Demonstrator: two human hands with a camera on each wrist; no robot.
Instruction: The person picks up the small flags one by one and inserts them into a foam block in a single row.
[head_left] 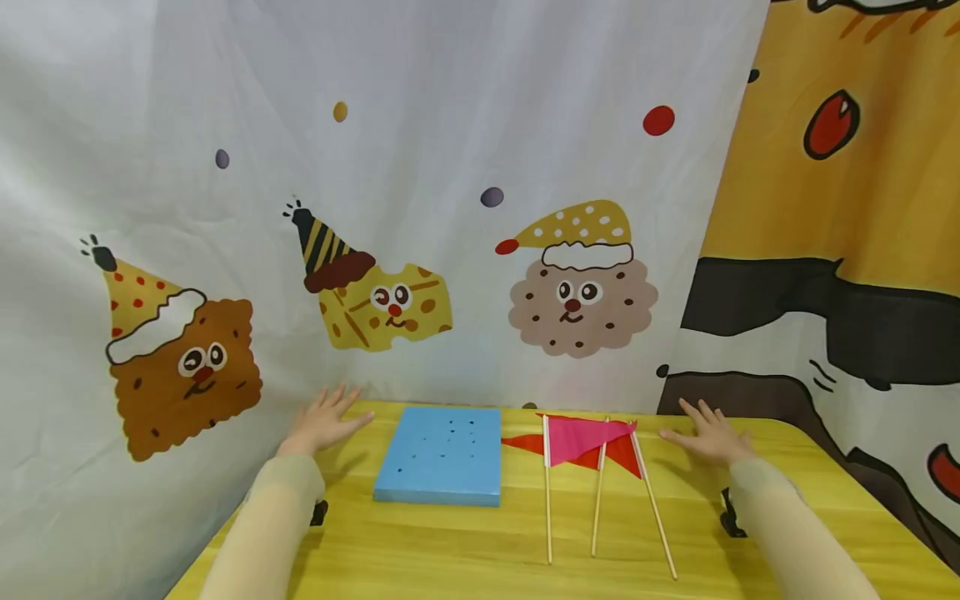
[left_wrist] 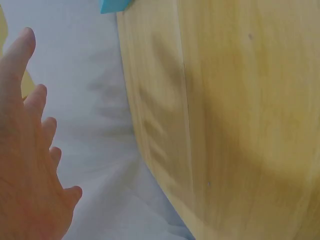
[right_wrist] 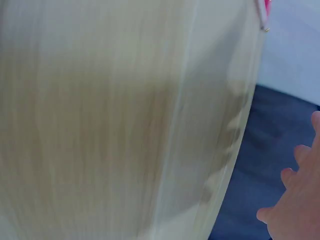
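Observation:
A flat blue square block [head_left: 442,458] with several small dark holes in its top lies on the table's left half. Beside it, to the right, lie three small pennant flags on thin wooden sticks: a pink flag [head_left: 577,438] and two red ones, one a red flag [head_left: 626,454] at the right. My left hand [head_left: 322,423], fingers spread, is held above the table to the left of the block and touches nothing. To the right of the flags, my right hand [head_left: 712,435] is likewise spread and holds nothing. Each wrist view shows its hand's shadow on the wood.
The yellowish wooden table [head_left: 450,550] has rounded far corners. Behind it hangs a pale curtain [head_left: 420,167] printed with cartoon biscuits and cheese, reaching down to the table's back edge. A large orange and black print [head_left: 840,208] covers its right part.

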